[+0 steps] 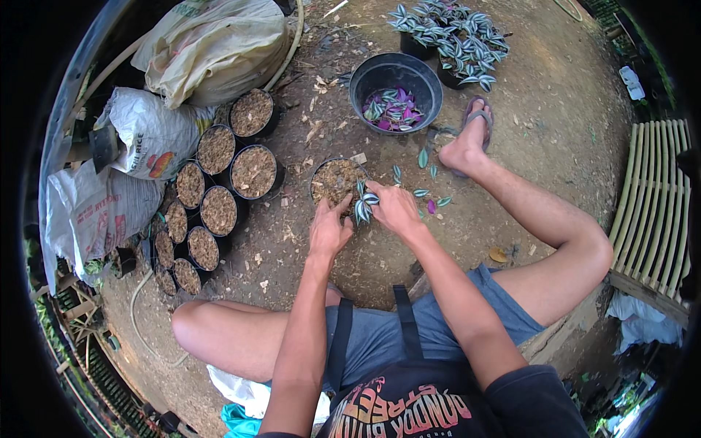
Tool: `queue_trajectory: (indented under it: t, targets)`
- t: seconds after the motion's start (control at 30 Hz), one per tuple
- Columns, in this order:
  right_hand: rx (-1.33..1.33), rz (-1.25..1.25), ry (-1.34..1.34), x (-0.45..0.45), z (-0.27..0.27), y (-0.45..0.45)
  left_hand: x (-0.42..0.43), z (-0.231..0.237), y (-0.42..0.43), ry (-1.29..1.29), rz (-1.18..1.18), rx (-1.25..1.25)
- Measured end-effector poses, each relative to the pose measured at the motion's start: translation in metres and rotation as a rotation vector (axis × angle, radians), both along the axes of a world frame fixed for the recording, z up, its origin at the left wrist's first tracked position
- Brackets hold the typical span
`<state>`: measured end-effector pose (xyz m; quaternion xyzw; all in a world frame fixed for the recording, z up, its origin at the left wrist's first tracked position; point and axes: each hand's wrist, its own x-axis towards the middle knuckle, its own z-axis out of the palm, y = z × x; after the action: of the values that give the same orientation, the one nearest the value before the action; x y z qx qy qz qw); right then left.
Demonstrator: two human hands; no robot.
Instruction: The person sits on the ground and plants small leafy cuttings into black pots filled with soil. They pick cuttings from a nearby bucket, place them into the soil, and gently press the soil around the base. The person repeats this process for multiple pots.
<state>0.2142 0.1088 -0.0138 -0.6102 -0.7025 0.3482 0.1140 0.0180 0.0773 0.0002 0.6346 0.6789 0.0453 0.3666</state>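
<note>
A round black pot [335, 176] filled with brown growing mix stands on the ground before me. My left hand [331, 227] lies at its near rim, fingers apart, the fingertips on the mix. At the pot's right edge my right hand [393, 207] has its fingers bent at a striped silver-green cutting [363, 207]; whether they pinch its stem is hidden. Loose green leaves [423, 158] and a purple leaf [431, 206] lie on the soil to the right. Beyond them, a large black basin [395, 61] contains green and purple cuttings [395, 110].
Several pots [253, 171] of growing mix stand in rows at left, beside stuffed sacks [219, 52]. Potted striped plants [465, 46] stand beyond the basin. My right foot [473, 139] is near the leaves. A slatted bamboo bench [654, 202] is at far right.
</note>
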Motion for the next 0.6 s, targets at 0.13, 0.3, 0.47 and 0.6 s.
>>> queue_trajectory:
  t: [0.13,0.3,0.47,0.6]
  targets:
    - [-0.064,0.025,-0.033,0.002,0.0,0.001,0.001,0.005,0.005,0.012,0.005,0.021]
    - [-0.069,0.018,-0.044,0.004,-0.01,-0.003,-0.002,0.0,0.007,0.152,-0.059,0.091]
    - [-0.044,0.004,-0.023,0.005,-0.013,-0.004,0.002,-0.004,0.006,0.263,-0.119,0.106]
    - [-0.011,-0.059,0.034,0.004,-0.008,-0.006,0.002,-0.001,0.006,0.288,-0.14,0.123]
